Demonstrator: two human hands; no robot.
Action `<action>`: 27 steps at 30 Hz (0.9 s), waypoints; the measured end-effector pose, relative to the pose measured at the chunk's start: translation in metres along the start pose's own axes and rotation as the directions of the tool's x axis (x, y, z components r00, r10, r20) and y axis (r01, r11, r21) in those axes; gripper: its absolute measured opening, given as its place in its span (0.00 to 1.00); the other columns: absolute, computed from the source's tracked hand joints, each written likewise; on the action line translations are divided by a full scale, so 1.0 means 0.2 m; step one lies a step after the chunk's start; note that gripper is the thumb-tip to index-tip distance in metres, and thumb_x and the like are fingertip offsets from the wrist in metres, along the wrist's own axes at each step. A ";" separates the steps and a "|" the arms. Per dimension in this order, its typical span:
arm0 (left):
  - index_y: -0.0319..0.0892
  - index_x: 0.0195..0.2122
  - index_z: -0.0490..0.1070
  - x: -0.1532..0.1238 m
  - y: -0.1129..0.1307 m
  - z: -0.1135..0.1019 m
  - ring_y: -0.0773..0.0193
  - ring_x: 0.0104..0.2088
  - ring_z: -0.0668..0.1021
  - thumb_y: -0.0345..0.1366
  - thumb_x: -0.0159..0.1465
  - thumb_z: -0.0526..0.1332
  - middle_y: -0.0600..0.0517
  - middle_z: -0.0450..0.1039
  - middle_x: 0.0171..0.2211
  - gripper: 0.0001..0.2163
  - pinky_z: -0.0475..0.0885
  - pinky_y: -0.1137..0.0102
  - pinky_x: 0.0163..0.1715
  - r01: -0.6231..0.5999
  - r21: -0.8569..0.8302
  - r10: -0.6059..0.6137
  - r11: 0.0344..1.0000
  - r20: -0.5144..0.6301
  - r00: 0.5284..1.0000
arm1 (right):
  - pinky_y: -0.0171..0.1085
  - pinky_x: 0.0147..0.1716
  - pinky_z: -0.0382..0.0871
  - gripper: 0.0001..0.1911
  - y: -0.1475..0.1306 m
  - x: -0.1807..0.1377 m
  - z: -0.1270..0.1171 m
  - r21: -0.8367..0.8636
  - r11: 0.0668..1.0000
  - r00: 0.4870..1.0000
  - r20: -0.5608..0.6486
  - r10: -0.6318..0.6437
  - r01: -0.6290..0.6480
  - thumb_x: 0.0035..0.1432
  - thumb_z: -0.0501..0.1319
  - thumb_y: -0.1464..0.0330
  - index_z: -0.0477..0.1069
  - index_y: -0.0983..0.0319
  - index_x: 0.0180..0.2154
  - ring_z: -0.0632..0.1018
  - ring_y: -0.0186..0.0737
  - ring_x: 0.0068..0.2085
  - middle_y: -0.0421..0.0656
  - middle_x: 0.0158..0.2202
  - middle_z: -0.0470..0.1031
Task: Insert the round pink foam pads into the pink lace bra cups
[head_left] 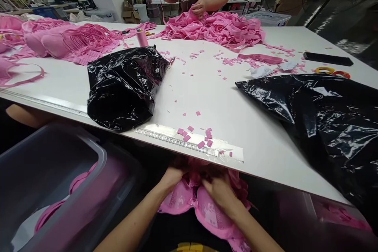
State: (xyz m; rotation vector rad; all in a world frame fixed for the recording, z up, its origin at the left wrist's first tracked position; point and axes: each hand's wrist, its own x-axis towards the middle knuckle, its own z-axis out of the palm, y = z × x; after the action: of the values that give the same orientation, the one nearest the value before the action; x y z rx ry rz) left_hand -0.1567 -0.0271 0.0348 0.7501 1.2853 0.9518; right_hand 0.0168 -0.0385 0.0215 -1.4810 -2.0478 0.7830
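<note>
Pink bra (211, 214), shiny lace-patterned cups, a narrow bridge in the middle, sitting at the person's lap just below the near edge of the table (203, 90). Right hand (221, 192) has its grip on the top of one cup, thumb over the fabric. Left hand (173, 175) is on the other cup, but its fingers vanish into the shade under the edge (so I can't tell how that grip is set).

Elbow room's kinda tight: a plastic bin (102, 155) stands beside the left forearm, and the table edge cuts right above the hands. A ruler strip (177, 140) runs along that edge with pink scraps (201, 144) on and around it. Up top, the widest white stretch lies between a crumpled black bag (124, 86) on the left and a shiny black sack (333, 114) draped over the right edge.
</note>
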 end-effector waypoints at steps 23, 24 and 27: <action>0.37 0.31 0.72 -0.08 0.01 0.04 0.59 0.32 0.75 0.31 0.49 0.62 0.49 0.75 0.29 0.08 0.70 0.67 0.35 0.036 0.074 -0.046 0.997 0.131 0.990 | 0.34 0.33 0.63 0.12 -0.18 -0.01 0.03 0.004 0.998 0.998 0.021 0.067 -0.067 0.58 0.50 0.71 0.72 0.62 0.33 0.76 0.40 0.34 0.46 0.32 0.77; 0.37 0.31 0.72 -0.08 0.01 0.04 0.58 0.33 0.75 0.32 0.50 0.61 0.49 0.75 0.29 0.07 0.70 0.68 0.35 0.011 0.130 -0.027 0.991 0.127 0.992 | 0.34 0.33 0.63 0.12 -0.18 -0.01 0.03 0.009 0.997 0.997 0.028 0.071 -0.071 0.58 0.49 0.71 0.71 0.62 0.32 0.76 0.40 0.34 0.46 0.32 0.77; 0.38 0.28 0.72 -0.06 0.00 0.04 0.58 0.32 0.75 0.32 0.48 0.60 0.49 0.74 0.28 0.06 0.69 0.69 0.34 -0.071 0.270 0.054 0.960 0.073 0.996 | 0.34 0.31 0.63 0.12 -0.20 -0.01 0.04 0.022 0.997 0.996 0.054 0.074 -0.075 0.58 0.50 0.71 0.71 0.63 0.30 0.76 0.40 0.32 0.46 0.30 0.76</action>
State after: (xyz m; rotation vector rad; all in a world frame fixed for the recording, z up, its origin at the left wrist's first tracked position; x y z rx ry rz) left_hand -0.1483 -0.0377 0.0418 1.0326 1.3572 0.8015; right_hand -0.0155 -0.0527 0.0435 -1.5462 -2.0243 0.8826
